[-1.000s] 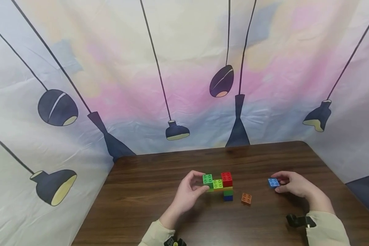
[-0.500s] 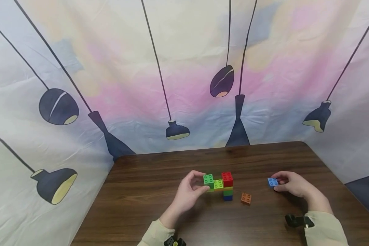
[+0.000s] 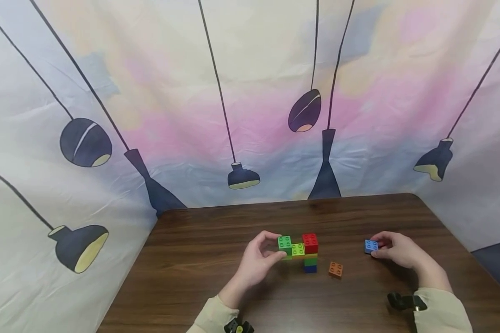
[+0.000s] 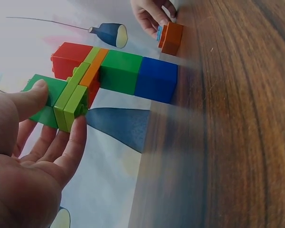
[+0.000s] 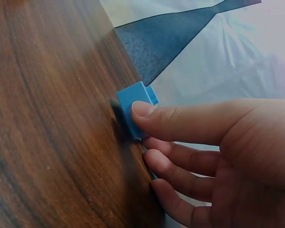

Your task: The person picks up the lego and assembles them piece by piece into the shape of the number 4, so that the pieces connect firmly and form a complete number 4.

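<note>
My left hand (image 3: 254,263) holds the left end of a built toy-brick structure, thumb and fingers on its green brick (image 3: 284,243) and the lime pieces beneath. A red brick (image 3: 310,243) tops the other end. Below it, past thin lime and orange layers, a green block (image 4: 121,72) and a dark blue block (image 4: 156,79) form a leg down to the table. My right hand (image 3: 402,249) pinches a small light-blue brick (image 5: 128,99) between thumb and fingers, low at the tabletop on the right. Its studs point up in the head view.
A loose orange brick (image 3: 335,269) lies on the dark wood table (image 3: 208,277), between the structure and my right hand. Behind the table hangs a cloth backdrop (image 3: 266,152) printed with lamps. Straps with small devices sit at both wrists.
The head view has shifted slightly. Both hands keep their holds, and the bricks stand much as before.
</note>
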Demonstrator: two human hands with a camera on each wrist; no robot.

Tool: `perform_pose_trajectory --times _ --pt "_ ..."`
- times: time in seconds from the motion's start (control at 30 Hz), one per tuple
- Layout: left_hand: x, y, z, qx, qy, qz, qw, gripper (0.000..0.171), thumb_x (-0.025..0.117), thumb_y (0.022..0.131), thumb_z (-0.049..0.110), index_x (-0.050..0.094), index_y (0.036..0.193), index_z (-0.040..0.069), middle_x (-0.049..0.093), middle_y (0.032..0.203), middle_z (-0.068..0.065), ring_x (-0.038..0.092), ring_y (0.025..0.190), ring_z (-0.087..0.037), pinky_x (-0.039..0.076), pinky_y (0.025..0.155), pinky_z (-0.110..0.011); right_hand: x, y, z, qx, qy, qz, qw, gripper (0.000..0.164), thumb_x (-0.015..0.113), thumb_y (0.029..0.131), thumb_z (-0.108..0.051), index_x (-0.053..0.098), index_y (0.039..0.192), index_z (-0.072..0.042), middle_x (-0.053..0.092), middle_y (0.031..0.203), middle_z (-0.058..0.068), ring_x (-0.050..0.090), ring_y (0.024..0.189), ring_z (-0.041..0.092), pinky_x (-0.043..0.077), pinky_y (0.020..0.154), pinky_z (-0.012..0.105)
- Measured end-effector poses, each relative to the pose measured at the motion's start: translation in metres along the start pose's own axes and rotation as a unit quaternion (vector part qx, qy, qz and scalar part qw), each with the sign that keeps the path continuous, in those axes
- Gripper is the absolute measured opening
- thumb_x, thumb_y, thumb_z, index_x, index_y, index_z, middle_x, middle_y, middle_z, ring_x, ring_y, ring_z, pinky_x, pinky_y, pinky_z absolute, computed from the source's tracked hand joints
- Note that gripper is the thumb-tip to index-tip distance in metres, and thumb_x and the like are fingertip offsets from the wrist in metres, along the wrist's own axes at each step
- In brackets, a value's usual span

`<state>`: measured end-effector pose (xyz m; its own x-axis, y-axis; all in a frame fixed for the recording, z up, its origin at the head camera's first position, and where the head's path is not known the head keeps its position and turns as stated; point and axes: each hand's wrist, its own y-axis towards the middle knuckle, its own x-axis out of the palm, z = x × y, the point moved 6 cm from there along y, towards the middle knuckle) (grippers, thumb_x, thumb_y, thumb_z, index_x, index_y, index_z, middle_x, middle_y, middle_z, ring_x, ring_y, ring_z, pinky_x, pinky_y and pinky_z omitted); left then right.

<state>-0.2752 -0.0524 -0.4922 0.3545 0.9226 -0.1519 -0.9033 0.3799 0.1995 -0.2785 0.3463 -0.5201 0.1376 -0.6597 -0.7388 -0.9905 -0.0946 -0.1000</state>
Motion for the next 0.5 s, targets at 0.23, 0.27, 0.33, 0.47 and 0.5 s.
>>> perform_pose_trajectory --times 0.23,0.27,0.33,0.47,0.5 --pt "0.001 -0.001 -0.002 -0.015 0.001 -0.002 0.9999 0.036 0.081 0.096 0.004 0.067 0.129 0.008 0.071 0.124 -0.009 0.077 0.090 -0.024 0.063 0.083 -0.032 -0.001 0.001 -0.002 0.004 0.001 0.008 1.000 0.047 0.082 0.096 -0.029 0.067 0.125 0.004 0.070 0.111 0.013 0.065 0.104 0.032 0.053 0.088 0.056" --pt "0.001 -0.001 -0.002 -0.017 0.002 0.000 0.9999 0.036 0.081 0.096 0.005 0.067 0.129 0.008 0.071 0.123 -0.009 0.077 0.090 -0.024 0.063 0.083 -0.031 -0.001 0.001 -0.003 0.002 0.002 0.014 1.000 0.048 0.081 0.097 -0.030 0.067 0.126 0.004 0.070 0.111 0.013 0.065 0.104 0.032 0.053 0.088 0.055" --pt "0.001 -0.001 -0.001 -0.020 0.005 0.001 0.9998 0.035 0.081 0.096 0.005 0.067 0.128 0.008 0.071 0.123 -0.009 0.077 0.089 -0.024 0.063 0.082 -0.031 -0.001 0.001 -0.010 -0.002 0.007 0.028 1.000 0.051 0.080 0.098 -0.034 0.066 0.128 0.005 0.071 0.112 0.015 0.065 0.104 0.033 0.055 0.088 0.054" --pt "0.000 -0.001 0.000 -0.026 0.012 0.004 0.9996 0.035 0.081 0.096 0.006 0.067 0.128 0.008 0.071 0.122 -0.009 0.076 0.089 -0.024 0.063 0.081 -0.031 0.002 0.002 -0.032 -0.024 0.022 0.060 0.998 0.056 0.078 0.099 -0.040 0.065 0.131 0.004 0.072 0.113 0.015 0.067 0.103 0.031 0.057 0.083 0.047" --pt "0.000 -0.001 0.001 -0.027 0.014 0.005 0.9995 0.035 0.081 0.096 0.006 0.067 0.128 0.008 0.071 0.122 -0.009 0.076 0.089 -0.024 0.063 0.081 -0.031 0.003 0.003 -0.040 -0.032 0.028 0.067 0.997 0.056 0.078 0.099 -0.041 0.065 0.131 0.003 0.073 0.113 0.015 0.068 0.103 0.030 0.057 0.082 0.045"
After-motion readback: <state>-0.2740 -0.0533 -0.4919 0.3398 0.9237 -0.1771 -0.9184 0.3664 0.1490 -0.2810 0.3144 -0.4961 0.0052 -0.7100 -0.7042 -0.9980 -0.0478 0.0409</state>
